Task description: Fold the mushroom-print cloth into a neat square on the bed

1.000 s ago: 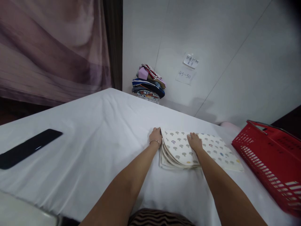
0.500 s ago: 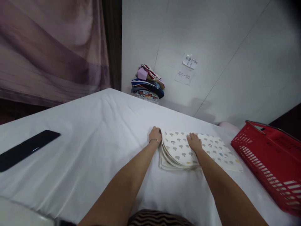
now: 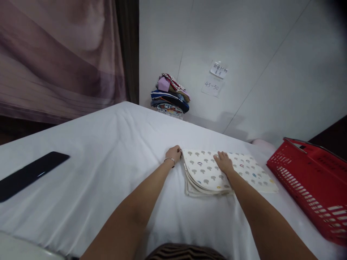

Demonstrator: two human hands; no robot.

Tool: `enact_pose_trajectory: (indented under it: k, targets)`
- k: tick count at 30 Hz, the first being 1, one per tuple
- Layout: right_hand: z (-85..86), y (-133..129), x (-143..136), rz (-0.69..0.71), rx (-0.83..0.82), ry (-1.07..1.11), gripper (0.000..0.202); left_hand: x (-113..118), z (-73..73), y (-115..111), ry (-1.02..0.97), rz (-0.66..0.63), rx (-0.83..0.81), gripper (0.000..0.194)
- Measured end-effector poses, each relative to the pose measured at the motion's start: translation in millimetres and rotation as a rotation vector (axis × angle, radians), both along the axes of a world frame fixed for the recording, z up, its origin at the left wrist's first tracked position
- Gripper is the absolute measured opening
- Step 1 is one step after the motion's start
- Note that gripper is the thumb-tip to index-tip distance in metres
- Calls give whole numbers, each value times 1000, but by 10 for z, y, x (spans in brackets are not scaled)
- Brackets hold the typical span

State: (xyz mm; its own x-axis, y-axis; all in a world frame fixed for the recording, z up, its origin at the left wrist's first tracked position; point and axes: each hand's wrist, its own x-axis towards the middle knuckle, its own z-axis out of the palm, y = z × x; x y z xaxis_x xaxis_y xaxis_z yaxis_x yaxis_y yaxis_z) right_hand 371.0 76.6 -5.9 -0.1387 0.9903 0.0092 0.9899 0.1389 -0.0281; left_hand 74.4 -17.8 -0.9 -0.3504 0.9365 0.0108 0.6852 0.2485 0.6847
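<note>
Just changed, right of centre in the frame: position of the left hand (image 3: 173, 154), shifted slightly leftward, with the upper-left corner of the printed cloth (image 3: 203, 173) drawn out beyond the layers beneath. Apparently clamped at the fingertips on that corner; exact finger placement too small to tell. Judged as a straightening pull on the top layer, with the lower-left edges of the cloth left curved and fanned. Spread in layers on the white sheet (image 3: 116, 155), near the red basket (image 3: 309, 180) at the right of the frame. Pressed at mid-length by the right hand (image 3: 224, 163), laid flat, fingers close together, clamped on nothing. Differing from the earlier frame: corner now exposed, previously covered by the left hand; right-hand placement essentially unchanged.
</note>
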Motion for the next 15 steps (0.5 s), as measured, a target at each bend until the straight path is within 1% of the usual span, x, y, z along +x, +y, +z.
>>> enact_pose_trajectory:
  k: [3, 6, 9, 13, 15]
  targets:
    - [87, 8, -110, -13, -32, 8, 60, 26, -12, -2, 14, -13, 13, 11]
    - [126, 19, -270, 54, -45, 44, 63, 58, -12, 5, 26, -33, 29, 16]
    - [96, 28, -390, 124, -91, 57, 60, 58, 0, 38, 43, -30, 34, 17]
    - [50, 59, -408, 117, -97, 42, 58, 47, 18, 104, 26, 37, -33, 18]
    - [60, 65, -403, 110, -102, 46, 58, 49, 26, 117, 21, 39, -61, 18]
